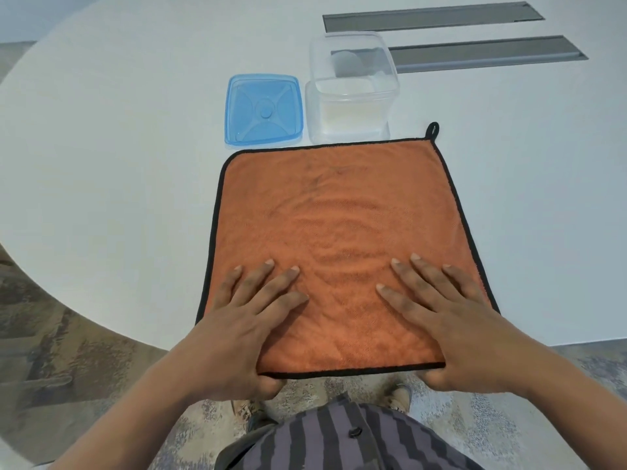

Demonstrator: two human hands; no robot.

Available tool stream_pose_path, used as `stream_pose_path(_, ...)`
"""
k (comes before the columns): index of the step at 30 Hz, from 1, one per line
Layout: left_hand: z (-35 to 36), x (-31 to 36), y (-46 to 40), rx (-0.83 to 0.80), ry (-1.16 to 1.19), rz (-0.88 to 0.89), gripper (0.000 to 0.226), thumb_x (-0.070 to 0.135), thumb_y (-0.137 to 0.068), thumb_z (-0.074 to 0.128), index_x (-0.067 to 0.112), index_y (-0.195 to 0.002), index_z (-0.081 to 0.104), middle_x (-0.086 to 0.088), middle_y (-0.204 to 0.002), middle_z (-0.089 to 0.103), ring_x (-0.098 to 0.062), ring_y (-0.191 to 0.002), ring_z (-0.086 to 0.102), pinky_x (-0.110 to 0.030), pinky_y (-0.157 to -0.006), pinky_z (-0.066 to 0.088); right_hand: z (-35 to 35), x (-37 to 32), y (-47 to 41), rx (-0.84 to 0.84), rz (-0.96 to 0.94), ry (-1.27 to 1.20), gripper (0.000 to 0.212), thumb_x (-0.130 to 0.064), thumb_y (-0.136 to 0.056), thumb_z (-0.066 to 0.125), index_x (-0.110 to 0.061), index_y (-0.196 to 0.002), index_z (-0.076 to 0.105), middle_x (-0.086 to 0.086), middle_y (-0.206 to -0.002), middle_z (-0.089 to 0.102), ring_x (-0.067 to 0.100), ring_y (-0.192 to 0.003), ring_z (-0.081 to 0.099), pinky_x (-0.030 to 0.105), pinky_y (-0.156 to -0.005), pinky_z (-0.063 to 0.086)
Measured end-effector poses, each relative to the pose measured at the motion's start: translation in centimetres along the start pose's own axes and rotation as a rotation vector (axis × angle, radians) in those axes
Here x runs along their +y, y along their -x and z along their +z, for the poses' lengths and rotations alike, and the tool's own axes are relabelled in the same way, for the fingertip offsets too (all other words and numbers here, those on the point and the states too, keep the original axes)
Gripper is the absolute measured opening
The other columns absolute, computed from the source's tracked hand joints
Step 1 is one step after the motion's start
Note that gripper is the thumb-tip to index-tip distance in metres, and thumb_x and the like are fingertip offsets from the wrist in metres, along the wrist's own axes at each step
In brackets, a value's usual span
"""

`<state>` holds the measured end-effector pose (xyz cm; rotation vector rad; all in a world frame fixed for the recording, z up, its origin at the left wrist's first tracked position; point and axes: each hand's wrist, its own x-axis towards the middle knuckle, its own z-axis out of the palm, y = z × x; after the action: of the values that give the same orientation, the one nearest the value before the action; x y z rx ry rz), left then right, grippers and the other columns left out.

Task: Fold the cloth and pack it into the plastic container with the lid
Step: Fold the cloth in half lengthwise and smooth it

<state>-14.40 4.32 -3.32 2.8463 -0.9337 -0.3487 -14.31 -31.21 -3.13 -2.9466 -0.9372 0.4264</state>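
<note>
On the white table point(101, 147), far left side bare; patterned floor point(51, 351) shows below its curved edge.

Lid point(263, 110): blue, lying flat, off the container, just left of it and just beyond the cloth's far-left corner.

Container point(353, 86): clear, open, apparently with nothing inside, standing at the cloth's far edge. Touching or just apart, cannot tell.

Cloth point(339, 215): orange with black trim, spread flat and unfolded, single layer as far as I can see. Near edge hangs slightly past the table edge. Hanging loop point(432, 128) at far-right corner.

Left hand point(237, 327): palm down on near-left part of cloth, fingers spread on top, thumb tucked under the near hem. Looks like a pinch on that edge.

Right hand point(454, 327): mirror of the left on the near-right part, fingers splayed, thumb under the hem. Hands well apart from each other.

Two grey slots point(475, 35) in the tabletop, far right, behind the container.

Progress, my reading: nothing folded yet. Grip on the near edge suggests a first fold away from the body is being set up. Left to do: fold, likely more than once to fit, place in container, fit lid.
</note>
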Motion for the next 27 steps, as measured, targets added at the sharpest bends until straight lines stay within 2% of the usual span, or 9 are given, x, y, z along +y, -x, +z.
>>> stream_pose_path(5, -1.6, -0.3, 0.0, -0.076, 0.207, 0.012, 0.081, 0.057, -0.064, 0.067, 0.042, -0.136, 0.034, 0.023, -0.169, -0.013, -0.006, -0.153, -0.024, -0.047, -0.126, -0.008, -2.0, 0.9, -0.3, -0.126, -0.032, -0.275, 0.11, -0.052, -0.067, 0.059, -0.058, -0.154, -0.007, -0.022, -0.162, -0.033, 0.007, -0.148, -0.033, 0.042, -0.12, -0.019)
stream_pose_path(8, -3.3, -0.8, -0.2, -0.124, 0.381, -0.005, 0.048, 0.045, -0.07, 0.062, 0.046, -0.114, 0.044, 0.028, -0.168, 0.001, 0.004, -0.152, -0.018, -0.043, -0.126, -0.008, -3.2, 1.5, -0.5, -0.127, -0.042, -0.515, 0.081, -0.042, -0.072, 0.057, -0.057, -0.148, 0.031, -0.028, -0.166, -0.012, -0.002, -0.15, -0.022, 0.043, -0.122, -0.013)
stream_pose_path(10, -4.1, -1.1, -0.7, -0.146, 0.462, -0.037, 0.031, 0.041, -0.071, 0.054, 0.045, -0.101, 0.049, 0.029, -0.166, 0.014, 0.009, -0.151, -0.009, -0.042, -0.127, -0.004, -3.6, 1.8, -0.8, -0.076, -0.012, -0.644, 0.05, -0.031, -0.075, 0.062, -0.049, -0.121, 0.06, -0.027, -0.166, 0.012, -0.006, -0.151, -0.008, 0.047, -0.125, -0.002)
stream_pose_path(15, -4.8, -1.9, -1.6, -0.107, 0.516, -0.074, 0.006, 0.036, -0.081, 0.053, 0.039, -0.086, 0.055, 0.032, -0.151, 0.043, 0.017, -0.146, 0.016, -0.025, -0.121, 0.016, -3.7, 2.8, -1.5, -0.001, 0.01, -0.705, 0.021, -0.018, -0.086, 0.073, -0.038, -0.092, 0.068, -0.03, -0.15, 0.044, -0.011, -0.147, 0.017, 0.031, -0.12, 0.019)
stream_pose_path(17, -5.2, -2.4, -1.9, -0.076, 0.516, -0.09, 0.009, 0.026, -0.088, 0.06, 0.034, -0.091, 0.062, 0.03, -0.134, 0.058, 0.01, -0.135, 0.043, -0.024, -0.11, 0.037, -4.0, 3.2, -1.6, 0.022, 0.022, -0.723, 0.016, -0.022, -0.089, 0.074, -0.036, -0.092, 0.068, -0.029, -0.138, 0.055, -0.008, -0.141, 0.036, 0.028, -0.113, 0.031)
stream_pose_path(20, -6.2, -2.8, -2.2, 0.009, 0.538, -0.127, 0.017, 0.017, -0.093, 0.064, 0.034, -0.091, 0.065, 0.019, -0.1, 0.064, -0.006, -0.09, 0.064, -0.031, -0.077, 0.054, -5.1, 4.1, -1.9, 0.072, 0.086, -0.769, 0.009, -0.025, -0.091, 0.073, -0.034, -0.091, 0.071, -0.013, -0.103, 0.072, 0.007, -0.098, 0.067, 0.037, -0.087, 0.055)
stream_pose_path(22, -6.8, -3.4, -2.2, 0.053, 0.588, -0.193, 0.021, 0.019, -0.095, 0.066, 0.039, -0.089, 0.066, 0.024, -0.085, 0.064, -0.002, -0.069, 0.063, -0.017, -0.054, 0.049, -6.0, 5.0, -2.0, 0.097, 0.138, -0.781, 0.008, -0.027, -0.092, 0.071, -0.035, -0.093, 0.072, -0.01, -0.087, 0.073, 0.008, -0.076, 0.067, 0.027, -0.068, 0.055)
stream_pose_path(24, -7.1, -4.3, -2.2, 0.047, 0.618, -0.272, 0.014, 0.026, -0.096, 0.064, 0.038, -0.09, 0.068, 0.018, -0.077, 0.066, -0.008, -0.057, 0.062, -0.026, -0.039, 0.05, -6.6, 6.0, -2.2, 0.134, 0.163, -0.777, 0.01, -0.025, -0.094, 0.069, -0.035, -0.094, 0.072, -0.011, -0.083, 0.072, 0.005, -0.068, 0.065, 0.018, -0.056, 0.048)
stream_pose_path(27, -7.3, -5.6, -2.6, 0.105, 0.636, -0.36, 0.012, 0.026, -0.096, 0.064, 0.036, -0.091, 0.069, 0.014, -0.082, 0.07, -0.011, -0.064, 0.067, -0.035, -0.037, 0.053, -7.1, 7.4, -3.0, 0.228, 0.238, -0.861, 0.008, -0.024, -0.094, 0.068, -0.031, -0.098, 0.072, -0.008, -0.08, 0.071, 0.004, -0.06, 0.061, 0.025, -0.044, 0.05)
